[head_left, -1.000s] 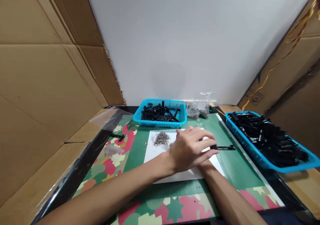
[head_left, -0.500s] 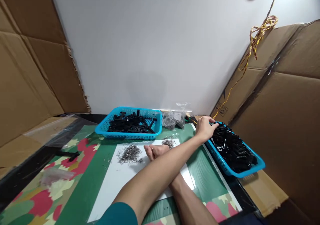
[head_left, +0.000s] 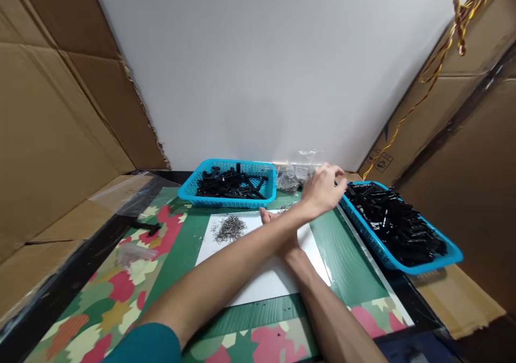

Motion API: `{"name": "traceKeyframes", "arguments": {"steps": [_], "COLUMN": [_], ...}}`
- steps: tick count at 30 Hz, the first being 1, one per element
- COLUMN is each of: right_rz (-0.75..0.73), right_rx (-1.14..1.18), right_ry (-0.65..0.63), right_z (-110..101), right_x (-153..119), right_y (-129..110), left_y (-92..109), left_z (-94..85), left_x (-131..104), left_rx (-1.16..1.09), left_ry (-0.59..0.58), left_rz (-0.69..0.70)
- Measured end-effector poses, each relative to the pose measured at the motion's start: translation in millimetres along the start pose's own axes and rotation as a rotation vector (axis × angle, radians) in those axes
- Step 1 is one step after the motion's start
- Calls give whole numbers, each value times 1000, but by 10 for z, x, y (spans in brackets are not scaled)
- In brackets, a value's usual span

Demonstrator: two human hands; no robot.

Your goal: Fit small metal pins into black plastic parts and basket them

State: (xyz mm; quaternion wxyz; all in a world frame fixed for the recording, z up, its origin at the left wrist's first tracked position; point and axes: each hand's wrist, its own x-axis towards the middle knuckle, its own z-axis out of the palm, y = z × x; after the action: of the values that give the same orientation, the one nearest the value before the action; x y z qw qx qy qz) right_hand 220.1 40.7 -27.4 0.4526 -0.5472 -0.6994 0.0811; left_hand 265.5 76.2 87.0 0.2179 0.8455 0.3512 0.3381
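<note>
My left arm, in a teal sleeve, crosses over my right forearm. My left hand [head_left: 324, 188] is above the near left end of the right blue basket [head_left: 377, 244], its fingers curled together at a small dark thing too unclear to name. That basket is heaped with black plastic parts [head_left: 399, 223]. Mostly hidden behind the left forearm, my right hand [head_left: 269, 216] is over the white sheet [head_left: 262, 290], fingers closed; what they hold is hidden. Left of it lies a pile of small metal pieces [head_left: 230, 228], and a second small pile [head_left: 286, 207] is partly covered.
Another blue basket [head_left: 226, 202] with black parts stands at the back. Clear bags [head_left: 288, 179] of small metal pieces lie beside it. A black part [head_left: 151, 227] and a plastic bag [head_left: 135, 254] are on the left. Cardboard walls [head_left: 455, 175] flank the table, with a yellow wire [head_left: 411, 113] hanging at right.
My left hand has drawn back a little from the parts in the right basket, fingers now curled. The view has shifted, and my left forearm now covers more of my right hand.
</note>
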Motion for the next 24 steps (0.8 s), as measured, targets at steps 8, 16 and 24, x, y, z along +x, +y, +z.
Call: {"name": "traceKeyframes", "arguments": {"steps": [8, 16, 24], "right_rz": [75, 146, 367], "right_rx": [47, 232, 537], "right_ry": [125, 188, 298], "right_z": [-77, -115, -214], "right_x": [5, -18, 20], "right_y": [-77, -106, 8], "left_y": [-1078, -1865, -1915], "left_z": [-1171, -1443, -1499], "left_x": [-46, -140, -103], "left_rx": [430, 586, 599], "left_ry": [160, -369, -438], "left_rz": [-193, -112, -45]}}
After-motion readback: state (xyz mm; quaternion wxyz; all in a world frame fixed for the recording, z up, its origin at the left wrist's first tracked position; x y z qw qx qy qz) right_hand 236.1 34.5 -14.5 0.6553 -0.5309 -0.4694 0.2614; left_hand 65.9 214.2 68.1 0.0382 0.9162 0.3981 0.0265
